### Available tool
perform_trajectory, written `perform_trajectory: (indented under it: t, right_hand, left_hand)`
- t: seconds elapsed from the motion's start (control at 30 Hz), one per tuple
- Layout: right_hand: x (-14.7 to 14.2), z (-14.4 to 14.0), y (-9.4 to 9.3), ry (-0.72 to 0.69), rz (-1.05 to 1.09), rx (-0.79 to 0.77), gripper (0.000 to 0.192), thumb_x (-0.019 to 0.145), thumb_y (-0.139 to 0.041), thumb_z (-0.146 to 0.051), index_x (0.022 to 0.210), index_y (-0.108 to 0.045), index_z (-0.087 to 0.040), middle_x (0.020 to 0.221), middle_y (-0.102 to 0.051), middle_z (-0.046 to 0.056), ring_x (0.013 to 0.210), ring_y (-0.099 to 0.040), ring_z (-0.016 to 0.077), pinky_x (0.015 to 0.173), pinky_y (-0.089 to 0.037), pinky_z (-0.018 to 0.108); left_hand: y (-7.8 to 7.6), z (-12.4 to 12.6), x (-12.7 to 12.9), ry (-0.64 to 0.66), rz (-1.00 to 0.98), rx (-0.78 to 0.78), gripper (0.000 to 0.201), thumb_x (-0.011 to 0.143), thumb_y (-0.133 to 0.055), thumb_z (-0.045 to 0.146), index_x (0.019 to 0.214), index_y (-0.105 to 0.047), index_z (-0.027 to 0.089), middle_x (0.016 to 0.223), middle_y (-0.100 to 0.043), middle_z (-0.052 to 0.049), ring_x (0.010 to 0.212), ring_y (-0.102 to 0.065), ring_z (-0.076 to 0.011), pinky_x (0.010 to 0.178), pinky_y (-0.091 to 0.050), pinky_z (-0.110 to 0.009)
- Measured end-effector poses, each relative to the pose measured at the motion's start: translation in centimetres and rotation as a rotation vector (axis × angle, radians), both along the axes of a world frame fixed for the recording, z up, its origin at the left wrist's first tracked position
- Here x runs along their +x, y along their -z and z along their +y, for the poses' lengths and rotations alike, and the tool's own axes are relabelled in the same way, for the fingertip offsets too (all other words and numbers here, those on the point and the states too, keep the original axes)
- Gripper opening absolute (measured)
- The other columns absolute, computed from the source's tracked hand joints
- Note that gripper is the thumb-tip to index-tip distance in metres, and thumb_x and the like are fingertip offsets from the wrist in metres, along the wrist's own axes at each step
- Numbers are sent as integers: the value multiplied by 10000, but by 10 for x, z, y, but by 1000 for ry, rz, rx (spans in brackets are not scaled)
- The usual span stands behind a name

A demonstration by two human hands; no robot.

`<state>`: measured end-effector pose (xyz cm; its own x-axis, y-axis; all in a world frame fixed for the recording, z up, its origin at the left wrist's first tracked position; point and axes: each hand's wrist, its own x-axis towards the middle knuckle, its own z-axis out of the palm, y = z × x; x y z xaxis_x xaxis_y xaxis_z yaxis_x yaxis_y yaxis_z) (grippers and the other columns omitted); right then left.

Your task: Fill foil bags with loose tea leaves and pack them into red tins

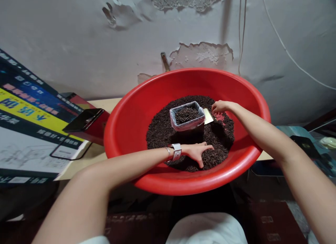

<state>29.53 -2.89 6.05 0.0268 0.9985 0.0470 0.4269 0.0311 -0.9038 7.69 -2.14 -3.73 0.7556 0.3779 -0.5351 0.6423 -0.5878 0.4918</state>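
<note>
A large red plastic basin [131, 107] holds a wide layer of dark brown, grain-like bits [160, 130]; I cannot tell their exact kind. In the middle stands a small box lined with clear plastic [174, 120], filled with the same dark bits. My left hand [196, 151] lies open over the bits in front of the box, its fingers spread and a white-strapped watch [176, 151] on the wrist. Beyond the box's right side, my right hand [219, 106] is closed, fingertips pressed together above a patch of reddish bits [219, 116]. A pale yellow card [208, 116] lies between box and right hand.
The basin rests on a light wooden table [105, 104] against a peeling wall [78, 44]. To the left are a large printed carton [34, 121] and a dark red box with a glossy black top [86, 121]. White cables [282, 44] hang on the right.
</note>
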Motion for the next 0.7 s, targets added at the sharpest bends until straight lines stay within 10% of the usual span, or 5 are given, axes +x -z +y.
perform_trajectory:
  t: [0.33,0.7]
  right_hand:
    - [-17,-67,-37,-89,97,48,395,835,-586,-398,1221,-668,-391,1233,-668,-103,1255,-572,218,985,-516,254]
    - [-18,-64,-34,-105,75,-8,329,873,-518,-420,1155,-685,-434,1263,-634,-160,1304,-526,213,1071,-454,268]
  left_hand:
    - [1,-2,6,10,-102,115,855,596,-832,286,1369,-469,232,1352,-504,-127,1224,-532,-342,1022,-414,-416]
    - [-67,21,3,-216,-814,112,576,607,-740,127,1154,-564,175,1200,-616,-79,1146,-556,-270,1048,-391,-397]
